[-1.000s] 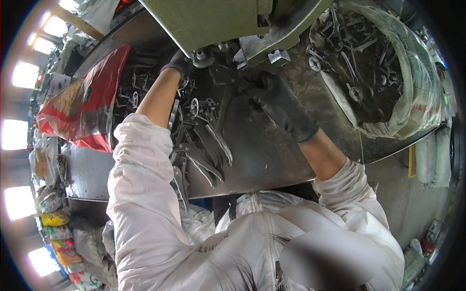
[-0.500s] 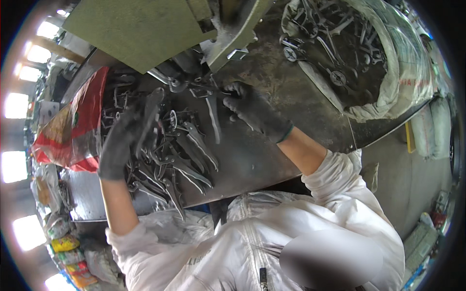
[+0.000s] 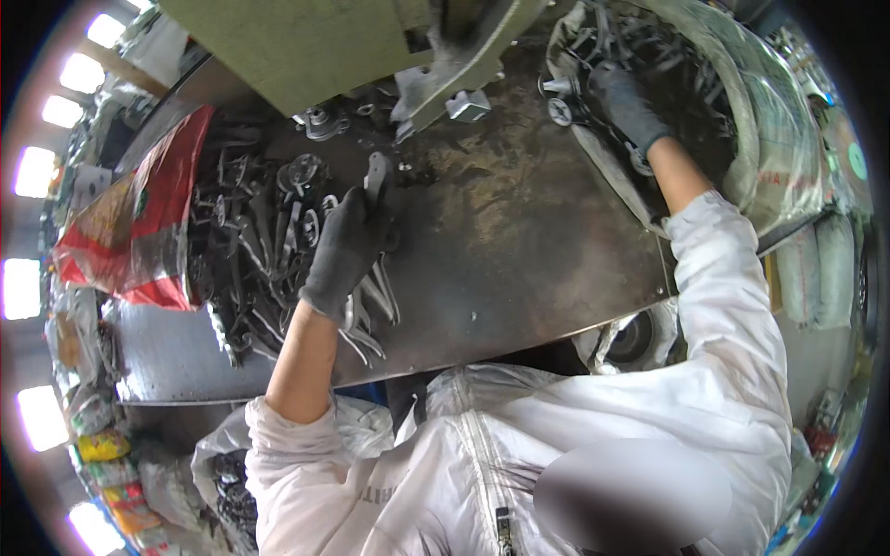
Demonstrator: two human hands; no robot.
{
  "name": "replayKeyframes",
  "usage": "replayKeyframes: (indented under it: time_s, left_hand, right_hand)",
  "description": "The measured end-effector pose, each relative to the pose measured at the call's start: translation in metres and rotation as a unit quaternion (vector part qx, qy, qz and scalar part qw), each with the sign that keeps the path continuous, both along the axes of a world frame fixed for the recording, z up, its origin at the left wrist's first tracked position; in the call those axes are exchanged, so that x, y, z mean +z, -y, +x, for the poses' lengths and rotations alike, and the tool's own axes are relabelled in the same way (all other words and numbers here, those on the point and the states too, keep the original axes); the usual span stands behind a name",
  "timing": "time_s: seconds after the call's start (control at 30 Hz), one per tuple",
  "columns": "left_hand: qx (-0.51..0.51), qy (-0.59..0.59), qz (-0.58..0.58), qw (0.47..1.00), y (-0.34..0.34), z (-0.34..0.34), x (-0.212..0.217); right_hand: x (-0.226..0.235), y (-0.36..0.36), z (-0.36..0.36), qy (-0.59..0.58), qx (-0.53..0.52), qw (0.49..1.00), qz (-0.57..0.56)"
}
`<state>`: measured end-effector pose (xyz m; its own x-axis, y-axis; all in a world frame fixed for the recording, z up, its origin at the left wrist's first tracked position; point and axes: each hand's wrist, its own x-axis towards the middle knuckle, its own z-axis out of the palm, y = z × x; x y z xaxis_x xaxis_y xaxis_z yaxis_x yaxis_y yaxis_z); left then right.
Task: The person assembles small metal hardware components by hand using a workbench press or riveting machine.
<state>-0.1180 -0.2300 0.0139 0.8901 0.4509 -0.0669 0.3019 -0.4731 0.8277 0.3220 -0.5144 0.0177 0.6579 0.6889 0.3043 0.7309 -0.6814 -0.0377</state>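
My left hand (image 3: 345,250), in a dark grey glove, is closed on a flat grey metal lever part (image 3: 375,176) whose rounded end with a hole stands up past the fingers. Below and left of this hand lies a heap of similar metal lever parts (image 3: 250,246), some with round wheel-like ends. My right hand (image 3: 630,107), gloved alike, reaches into the mouth of a large pale woven sack (image 3: 753,120) at the far right. Blur and the parts around them hide its fingers. Beside it, at the sack's edge, is a part with a spoked round end (image 3: 559,111).
A green machine body (image 3: 306,46) with a curved metal arm (image 3: 473,69) overhangs the dark metal table (image 3: 519,250). A small metal block (image 3: 468,106) sits under the arm. On the left, a red sack (image 3: 153,222) lies open towards the heap.
My right hand has gone from the machine to the sack at the right. My left hand has moved right across the heap. The lever assembly near the machine has gone from there.
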Motion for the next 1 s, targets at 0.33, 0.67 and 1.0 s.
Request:
replayKeyframes:
  time_s: [0.33, 0.67, 1.0]
  left_hand:
    - [0.060, 0.039, -0.233, 0.970, 0.022, 0.013, 0.043]
    - [-0.044, -0.001, -0.049, 0.998, -0.005, 0.023, 0.036]
    - [0.005, -0.104, 0.084, 0.991, -0.105, 0.066, 0.091]
  right_hand:
    - [0.056, -0.091, -0.228, -0.636, 0.070, 0.703, 0.310]
    - [0.028, -0.124, -0.272, -0.671, 0.104, 0.643, 0.355]
    - [0.016, -0.121, -0.267, -0.713, 0.025, 0.627, 0.312]
